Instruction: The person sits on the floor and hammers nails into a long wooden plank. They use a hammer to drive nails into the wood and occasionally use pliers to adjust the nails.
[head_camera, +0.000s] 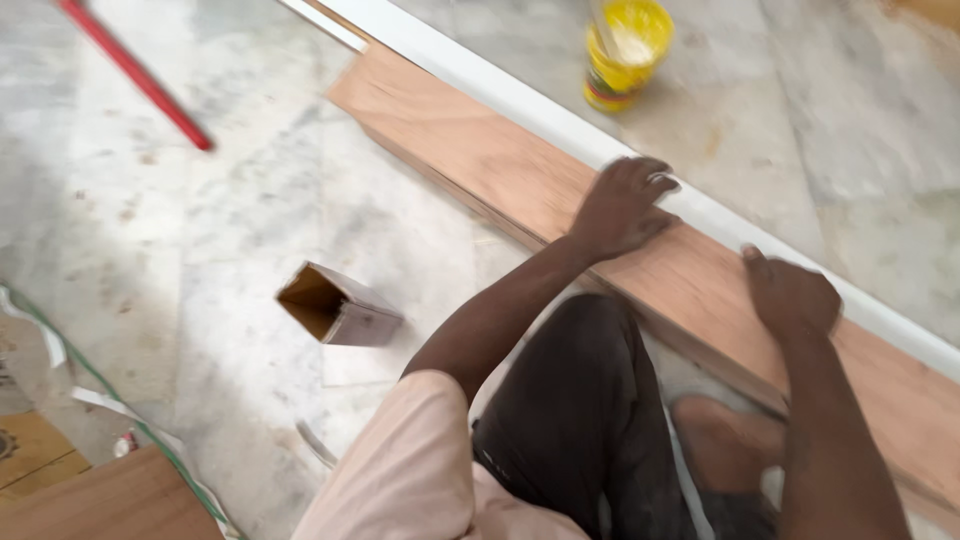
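Nearest the camera, a bent knee in dark trousers (580, 420) and a bare foot (720, 440) rest against the near edge of the long wooden board (480, 160) lying on the marble floor (200, 280). The right hand (792, 295) presses down on the board's far edge, fingers curled, gripping nothing. The left hand (622, 205) lies spread and flat, fingertips on the white edge strip (520, 90). Pressing well here probably means even, firm pressure along the strip, keeping it flush. Beyond stands an open yellow can (622, 50); a small open cardboard box (335, 305) lies leftward
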